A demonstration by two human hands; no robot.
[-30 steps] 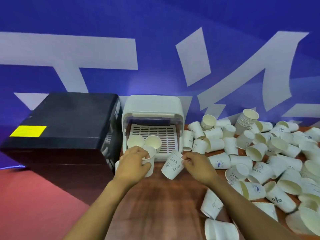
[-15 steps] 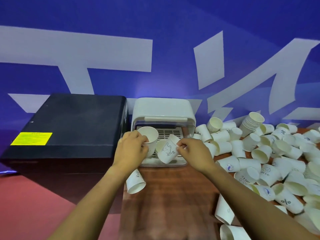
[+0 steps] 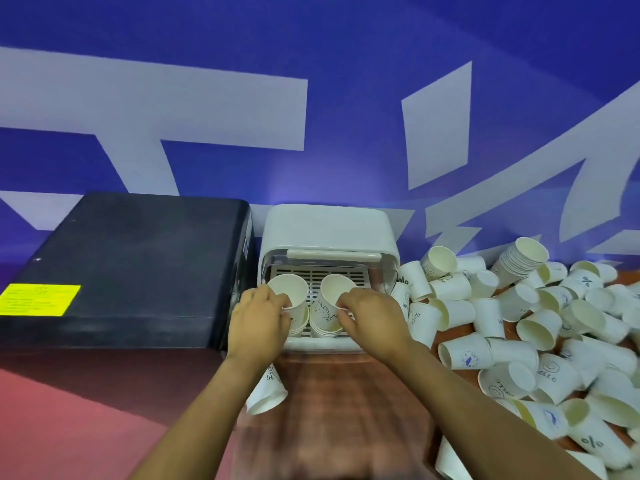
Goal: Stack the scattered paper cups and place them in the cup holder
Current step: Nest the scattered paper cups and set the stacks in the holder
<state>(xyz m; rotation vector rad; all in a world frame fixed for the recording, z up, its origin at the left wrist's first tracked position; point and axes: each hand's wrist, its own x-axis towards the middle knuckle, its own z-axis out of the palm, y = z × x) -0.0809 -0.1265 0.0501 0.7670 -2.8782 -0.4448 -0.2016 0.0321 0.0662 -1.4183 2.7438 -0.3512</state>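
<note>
A black box [image 3: 128, 268] stood beside the white cup holder [image 3: 329, 233] on the table [image 3: 332, 410]. Two cups were being nested onto short stacks inside: the left cup [image 3: 289, 294] gripped by the left hand [image 3: 258, 320], the right cup [image 3: 334, 294] pinched by the right hand [image 3: 372, 318]. Each is best lowered upright, centred, then pressed lightly.

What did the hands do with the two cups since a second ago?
Both hands carried their cups forward from the table edge into the cup holder. The left hand and right hand now set them onto the two stacks inside, still gripping. The cup pile and black box stayed put.
</note>
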